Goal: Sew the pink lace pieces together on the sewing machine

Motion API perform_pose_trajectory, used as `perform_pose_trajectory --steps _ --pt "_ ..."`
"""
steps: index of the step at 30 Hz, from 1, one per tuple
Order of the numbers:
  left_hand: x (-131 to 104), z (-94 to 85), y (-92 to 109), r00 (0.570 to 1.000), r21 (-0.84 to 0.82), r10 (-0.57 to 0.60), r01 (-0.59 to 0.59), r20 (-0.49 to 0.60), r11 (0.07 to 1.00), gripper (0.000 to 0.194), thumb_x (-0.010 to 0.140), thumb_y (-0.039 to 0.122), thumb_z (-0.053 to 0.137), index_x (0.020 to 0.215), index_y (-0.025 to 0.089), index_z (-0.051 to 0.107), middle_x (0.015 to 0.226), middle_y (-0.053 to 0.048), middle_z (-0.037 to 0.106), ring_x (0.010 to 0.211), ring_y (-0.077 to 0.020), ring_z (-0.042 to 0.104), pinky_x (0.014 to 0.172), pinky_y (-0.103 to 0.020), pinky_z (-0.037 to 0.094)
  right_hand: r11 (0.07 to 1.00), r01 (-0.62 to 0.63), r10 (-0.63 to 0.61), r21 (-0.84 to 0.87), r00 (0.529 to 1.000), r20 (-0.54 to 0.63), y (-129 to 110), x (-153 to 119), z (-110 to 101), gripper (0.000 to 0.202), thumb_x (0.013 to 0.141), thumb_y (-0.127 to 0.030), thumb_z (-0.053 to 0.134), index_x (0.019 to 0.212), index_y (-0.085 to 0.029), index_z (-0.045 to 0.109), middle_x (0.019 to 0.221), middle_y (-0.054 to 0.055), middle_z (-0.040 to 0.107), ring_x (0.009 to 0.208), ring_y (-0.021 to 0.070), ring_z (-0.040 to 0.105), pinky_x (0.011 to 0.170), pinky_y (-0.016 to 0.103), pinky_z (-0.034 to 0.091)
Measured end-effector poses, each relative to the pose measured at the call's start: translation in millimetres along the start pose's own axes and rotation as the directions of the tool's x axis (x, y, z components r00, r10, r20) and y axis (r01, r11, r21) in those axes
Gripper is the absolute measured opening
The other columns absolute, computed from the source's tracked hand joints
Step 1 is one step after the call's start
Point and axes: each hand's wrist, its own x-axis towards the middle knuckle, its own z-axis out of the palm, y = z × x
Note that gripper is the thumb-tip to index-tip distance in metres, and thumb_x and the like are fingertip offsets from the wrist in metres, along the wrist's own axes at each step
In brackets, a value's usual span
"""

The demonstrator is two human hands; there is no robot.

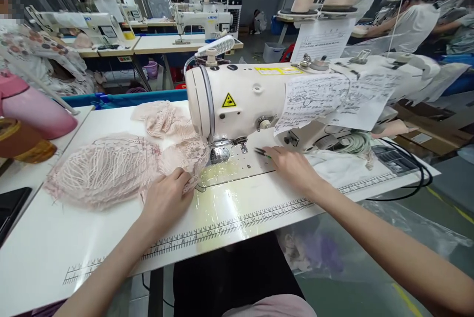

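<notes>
My left hand (168, 196) is closed on the edge of a pale pink lace bra piece (185, 159), left of the needle area of a white sewing machine (237, 99). More of the pink lace, a rounded stack of cups (105, 171), lies to the left of this hand. My right hand (291, 166) rests on the machine bed, right of the presser foot (242, 145). Its fingers are closed round small dark thread snips (262, 152), with two pointed tips facing left; their handle is mostly hidden by the hand.
A printed ruler (222, 228) runs along the front edge of the white table. At left stand a pink bottle (33, 104) and an amber jar (25, 141). White cloth (333, 169) and a coiled pale green cord (351, 142) lie at right. Other people sit at machines behind.
</notes>
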Motion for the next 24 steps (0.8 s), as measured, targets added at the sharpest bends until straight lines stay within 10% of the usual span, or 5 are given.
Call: perform_pose_trajectory --steps 9,24 --pt "-10 15.1 7 0.982 0.069 0.109 -0.099 -0.155 0.993 0.020 0.090 0.018 0.045 0.104 0.019 0.058 0.097 -0.006 0.067 0.065 -0.0170 0.061 0.057 -0.030 0.045 0.937 0.335 -0.286 0.102 0.901 -0.327 -82 -6 6 0.036 0.090 -0.007 0.043 0.124 -0.012 0.056 0.107 0.009 0.067 0.065 0.0102 0.060 0.043 0.020 0.039" --pt "-9 24.7 5 0.954 0.028 0.148 -0.146 -0.262 0.989 0.018 0.088 0.019 0.054 0.103 0.016 0.062 0.094 -0.003 0.065 0.062 -0.0160 0.054 0.057 -0.028 0.042 0.898 0.440 -0.421 0.023 0.872 -0.247 -99 10 16 0.040 0.089 0.002 0.038 0.125 -0.009 0.053 0.104 0.011 0.068 0.075 0.0127 0.063 0.044 0.021 0.039"
